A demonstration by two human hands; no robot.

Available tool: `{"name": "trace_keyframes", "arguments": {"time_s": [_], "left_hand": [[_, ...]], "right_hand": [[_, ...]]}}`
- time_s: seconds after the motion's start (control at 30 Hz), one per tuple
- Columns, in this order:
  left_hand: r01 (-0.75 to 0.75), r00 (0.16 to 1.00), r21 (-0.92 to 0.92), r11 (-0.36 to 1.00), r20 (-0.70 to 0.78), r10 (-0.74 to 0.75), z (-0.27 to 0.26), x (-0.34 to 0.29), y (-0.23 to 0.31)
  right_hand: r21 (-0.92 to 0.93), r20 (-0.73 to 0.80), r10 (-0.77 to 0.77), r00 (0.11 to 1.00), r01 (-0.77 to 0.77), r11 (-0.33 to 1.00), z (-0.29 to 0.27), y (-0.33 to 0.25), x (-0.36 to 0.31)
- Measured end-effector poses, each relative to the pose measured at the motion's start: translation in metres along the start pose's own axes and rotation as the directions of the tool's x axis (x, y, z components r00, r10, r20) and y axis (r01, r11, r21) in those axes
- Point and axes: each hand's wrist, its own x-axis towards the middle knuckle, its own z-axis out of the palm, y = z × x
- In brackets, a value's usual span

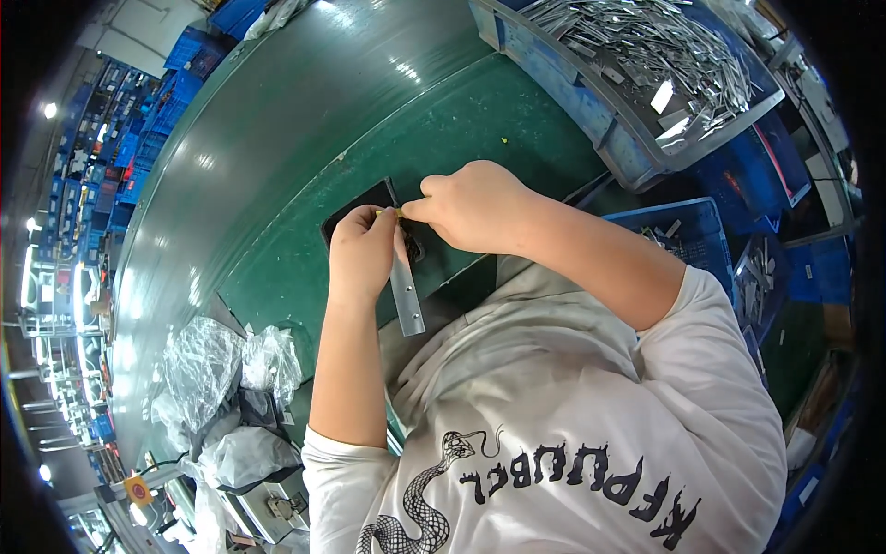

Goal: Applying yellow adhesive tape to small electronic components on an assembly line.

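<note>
A flat silver metal strip with small holes [407, 300] is held near its upper end between the thumb and fingers of my left hand [362, 251]. Its lower end points down toward my lap. My right hand [478, 205] is closed in a pinch right beside the left fingertips, at the strip's upper end. A tiny yellow bit [379, 212] shows at the fingertips; what exactly the right fingers grip is too small to make out. Beneath both hands lies a shallow black tray [377, 192] on the green work surface, its contents mostly hidden by my hands.
On the far right stands a large blue-grey bin [591, 102] heaped with thin metal strips [664, 55]. A blue basket [706, 217] with metal parts sits below it, by my right arm. Clear plastic bags [198, 365] lie at the left. A shiny green belt [240, 138] curves along the far side.
</note>
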Motion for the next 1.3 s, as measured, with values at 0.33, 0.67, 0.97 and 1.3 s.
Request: {"name": "trace_keyframes", "arguments": {"time_s": [0.33, 0.67, 0.97, 1.3], "left_hand": [[-0.004, 1.000, 0.025, 1.000, 0.013, 0.004, -0.001, -0.003, -0.001], [-0.026, 1.000, 0.116, 0.993, -0.009, 0.027, -0.002, -0.001, -0.005], [-0.022, 1.000, 0.060, 0.998, -0.007, 0.023, -0.001, 0.000, -0.006], [-0.035, 0.999, 0.098, 0.995, -0.015, 0.037, -0.002, 0.000, -0.007]], "right_hand": [[-0.010, -0.046, -0.045, 0.998, 0.045, 0.999, 0.007, 0.000, -0.005], [-0.028, -0.003, -0.044, 0.999, 0.044, 0.999, 0.008, -0.002, -0.011], [-0.039, 0.032, -0.048, 0.998, 0.049, 0.998, 0.010, -0.005, -0.013], [-0.075, 0.045, -0.063, 0.997, 0.066, 0.995, 0.013, -0.004, -0.016]]}}
